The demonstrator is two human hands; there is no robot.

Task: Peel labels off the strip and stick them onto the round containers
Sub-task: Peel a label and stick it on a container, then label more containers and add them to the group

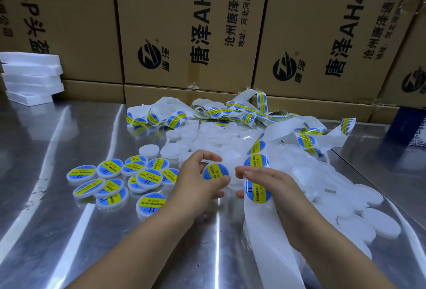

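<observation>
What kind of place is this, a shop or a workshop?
Probably a small packing or warehouse workroom: printed brown cardboard cartons stacked behind a shiny steel table, heaps of round white plastic containers, and a white strip of blue-and-yellow labels.

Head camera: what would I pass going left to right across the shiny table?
White foam stack, labelled containers, left hand gripping a container, right hand holding the label strip, plain white containers, dark blue box.

My steel table carried labelled containers at my left, bare white containers at my right, tangled label strip behind them — and stacked white foam slabs far left.
</observation>
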